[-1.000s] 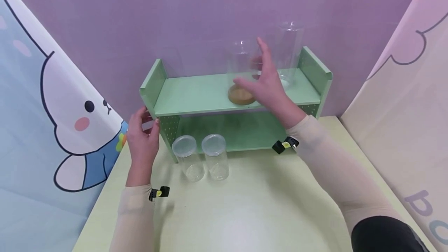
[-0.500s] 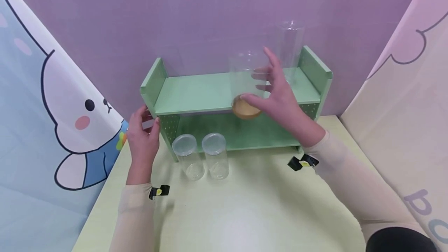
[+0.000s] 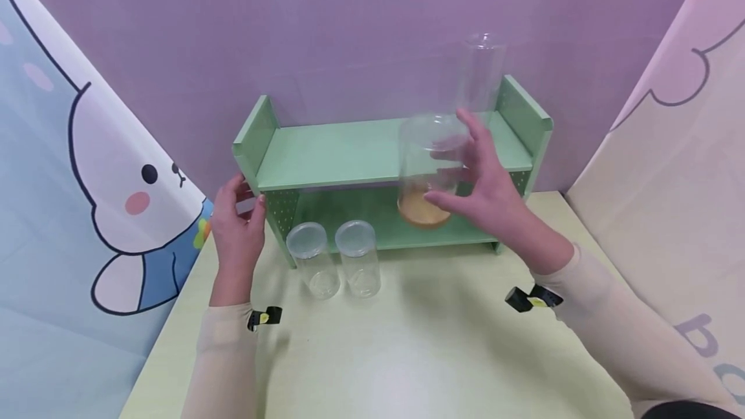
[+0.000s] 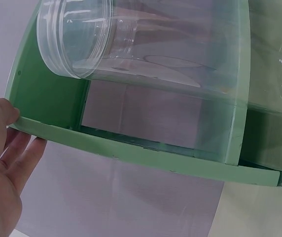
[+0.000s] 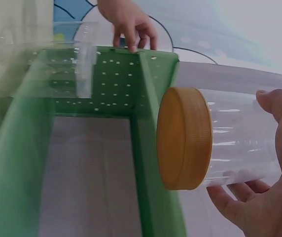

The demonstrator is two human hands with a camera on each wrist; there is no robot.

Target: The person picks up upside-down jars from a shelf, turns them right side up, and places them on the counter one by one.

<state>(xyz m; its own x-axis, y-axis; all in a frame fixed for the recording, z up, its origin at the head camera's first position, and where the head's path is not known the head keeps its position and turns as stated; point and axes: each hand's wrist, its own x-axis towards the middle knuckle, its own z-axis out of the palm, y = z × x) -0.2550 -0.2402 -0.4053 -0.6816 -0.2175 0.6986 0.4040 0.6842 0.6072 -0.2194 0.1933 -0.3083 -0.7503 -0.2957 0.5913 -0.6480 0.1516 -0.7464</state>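
Right of centre in the head view, your right hand (image 3: 489,196) holds a clear jar (image 3: 427,170) with an orange-brown lid (image 3: 421,211), thumb on the near side and fingers wrapped round the far side. You carry the jar lid-down in the air, in front of the green shelf (image 3: 349,154), level with its lower tier and touching nothing. The right wrist view shows the lid (image 5: 183,138) facing the shelf's front edge (image 5: 153,148), close to it.

At the left of the head view, your left hand (image 3: 235,235) grips the shelf's left side panel, fingers curled over its edge; the left wrist view shows those fingers (image 4: 13,148) against the panel.

On the pale yellow-green table (image 3: 407,354), just in front of the shelf's left half, two empty clear jars (image 3: 340,260) stand upright side by side. At the right end of the top shelf stands a taller clear jar (image 3: 480,76), also upright, against the purple back wall (image 3: 349,31).
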